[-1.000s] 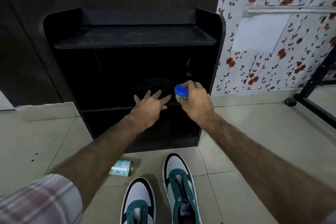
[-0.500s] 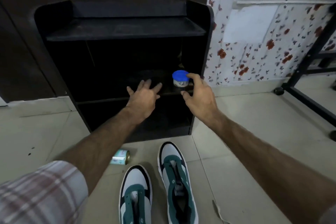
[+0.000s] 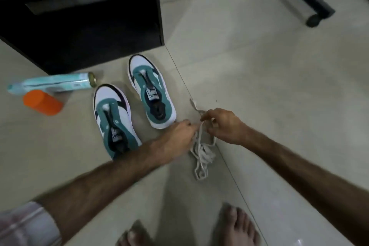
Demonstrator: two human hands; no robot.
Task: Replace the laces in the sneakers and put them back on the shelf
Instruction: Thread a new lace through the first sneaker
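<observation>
Two white and teal sneakers without laces stand side by side on the tiled floor, the left sneaker [image 3: 114, 118] nearer to me and the right sneaker [image 3: 150, 90] closer to the black shelf [image 3: 83, 26]. A bundle of white laces [image 3: 201, 156] lies on the floor to the right of the sneakers. My left hand [image 3: 179, 134] and my right hand [image 3: 223, 126] are both pinched on the upper strands of the laces, a hand's width apart.
A pale green spray can [image 3: 54, 84] lies on its side left of the sneakers, with an orange container [image 3: 43, 103] beside it. A black wheeled frame [image 3: 303, 0] stands at the top right. My bare feet [image 3: 235, 225] show at the bottom edge.
My view has dropped from the shelf to the floor. Both hands have left the shelf and the blue-lidded jar and have taken hold of the white laces beside the sneakers.
</observation>
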